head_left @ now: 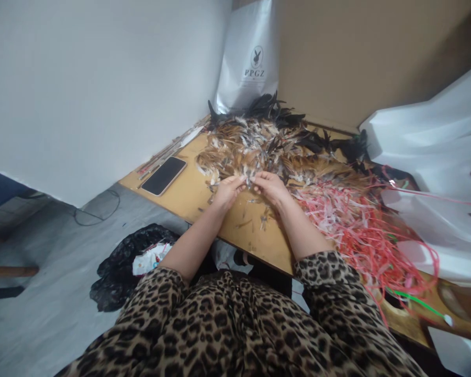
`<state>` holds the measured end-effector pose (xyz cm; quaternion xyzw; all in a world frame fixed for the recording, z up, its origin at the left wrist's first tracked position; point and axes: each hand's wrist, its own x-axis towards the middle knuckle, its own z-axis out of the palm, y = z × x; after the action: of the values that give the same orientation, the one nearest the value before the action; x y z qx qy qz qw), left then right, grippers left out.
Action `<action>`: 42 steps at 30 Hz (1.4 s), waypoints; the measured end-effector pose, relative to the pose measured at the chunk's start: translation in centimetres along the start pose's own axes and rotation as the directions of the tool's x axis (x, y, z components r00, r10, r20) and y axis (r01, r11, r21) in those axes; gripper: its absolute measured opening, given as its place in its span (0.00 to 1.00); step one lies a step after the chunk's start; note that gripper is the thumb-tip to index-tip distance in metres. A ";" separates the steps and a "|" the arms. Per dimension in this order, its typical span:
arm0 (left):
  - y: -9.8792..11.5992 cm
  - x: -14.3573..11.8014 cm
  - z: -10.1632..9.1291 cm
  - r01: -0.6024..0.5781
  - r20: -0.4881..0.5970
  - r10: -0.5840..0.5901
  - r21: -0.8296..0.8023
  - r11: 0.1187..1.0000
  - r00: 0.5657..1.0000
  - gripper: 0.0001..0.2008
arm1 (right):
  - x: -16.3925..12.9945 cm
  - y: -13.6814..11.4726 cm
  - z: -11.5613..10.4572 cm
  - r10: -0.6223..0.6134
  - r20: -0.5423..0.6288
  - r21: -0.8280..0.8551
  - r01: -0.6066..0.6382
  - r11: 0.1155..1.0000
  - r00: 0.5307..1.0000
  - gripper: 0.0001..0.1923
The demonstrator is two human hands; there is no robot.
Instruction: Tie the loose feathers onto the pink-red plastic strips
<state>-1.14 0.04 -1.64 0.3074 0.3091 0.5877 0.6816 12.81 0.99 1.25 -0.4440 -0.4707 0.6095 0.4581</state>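
At the near edge of the feather pile (259,146), your two hands meet over the table (204,201). Your left hand (228,191) and right hand (272,187) face each other, fingertips almost touching, and together they pinch a small feather (248,181) between them; both grips are narrow, fingers curled in tight on it. The feather itself is tiny and partly hidden by your fingers, so its shape is hard to make out.

The pile spreads behind your hands: brown and grey feathers in the middle, black ones along the far edge. A few loose bits lie on the bare wood just below your wrists. To your right, a tangle of pink and red strips (357,225) lies beside the pile and trails off toward the table's near corner, with a green strip (416,299) lying at that end. White bags (435,157) lie further right.

To your left, a phone (164,175) lies face up near the table's edge, well apart from your hands. A white bag with a printed logo (251,57) stands against the wall behind the pile. A black bag (125,262) sits on the floor by your left elbow.
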 end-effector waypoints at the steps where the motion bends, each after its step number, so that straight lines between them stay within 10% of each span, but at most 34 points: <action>1: 0.0 0.0 0.0 0.004 -0.005 -0.004 0.010 1.000 1.000 0.07 | 0.0 0.0 0.0 -0.007 -0.008 0.004 0.007 1.000 1.000 0.17; 19: 0.1 -0.4 0.3 0.039 0.016 -0.040 0.067 0.997 0.999 0.09 | 0.0 0.0 0.1 -0.136 -0.064 -0.143 0.126 0.982 0.989 0.14; 42: 0.7 -1.0 0.6 0.127 0.122 -0.137 0.081 0.989 0.983 0.10 | -0.1 -0.4 0.5 -0.014 -0.056 0.137 0.022 0.990 0.998 0.19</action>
<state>-1.24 -0.91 -0.70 0.3478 0.3060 0.5087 0.7257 12.42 0.82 1.74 -0.4237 -0.4186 0.6240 0.5059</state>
